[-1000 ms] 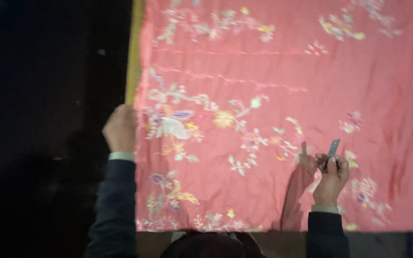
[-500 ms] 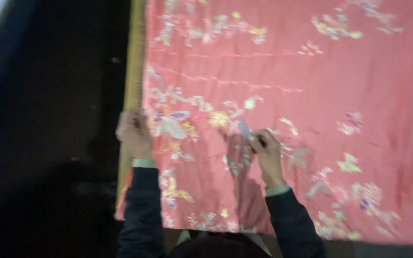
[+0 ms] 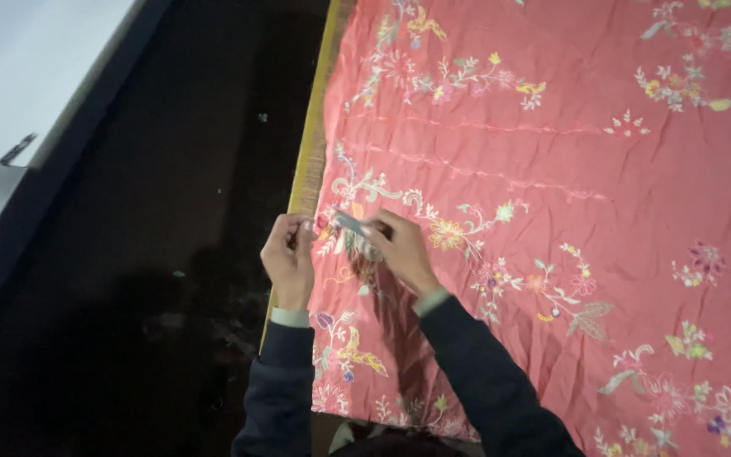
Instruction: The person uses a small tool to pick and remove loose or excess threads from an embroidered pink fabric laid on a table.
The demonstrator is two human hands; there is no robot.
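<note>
Dark floor beside pink embroidered cloth (image 3: 602, 211) | my left hand (image 3: 289, 258) pinches its yellow edge (image 3: 308, 161) | right hand (image 3: 401, 251) grips small metal tool (image 3: 350, 223) (kind unclear)

I see dim light on the pink cloth (image 3: 602, 211), with soft shadows below the hands. The floor (image 3: 145, 254) at left is almost black; far left corner glares pale.

— The cloth (image 3: 602, 211)? 
— Pink fabric with a soft sheen, creased, raised floral embroidery in coloured thread; a yellow woven border (image 3: 310, 152) at nine o'clock.

— And the tool (image 3: 350, 224) in the fingers (image 3: 382, 233)? 
— Small, grey, glossy like metal. Sleeves (image 3: 484, 381): dark matt cloth.
</note>
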